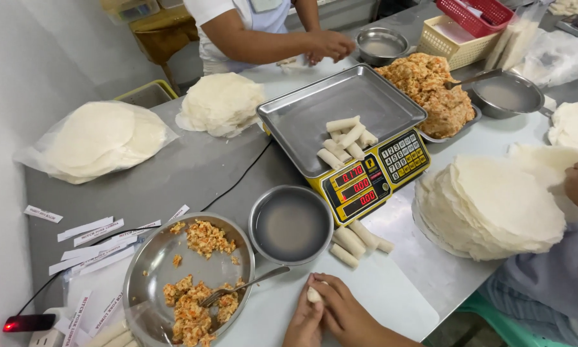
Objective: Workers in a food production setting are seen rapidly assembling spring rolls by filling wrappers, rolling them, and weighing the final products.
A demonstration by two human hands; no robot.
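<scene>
Here, both hands (324, 308) pinching a white roll (314, 294), beside bowl (291, 225), fork (241, 287)

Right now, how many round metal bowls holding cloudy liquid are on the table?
3: one bowl in front of the scale, one at the far edge near a co-worker's hand, and one right of the filling heap. None seems hidden.

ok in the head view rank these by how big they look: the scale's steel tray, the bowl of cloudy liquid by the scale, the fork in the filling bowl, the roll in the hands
Largest to smallest as they look:
1. scale tray
2. bowl of cloudy liquid
3. fork
4. roll, pinched between left hand and right hand, mostly hidden

The tray lies farther off, yet looks biggest.
</scene>
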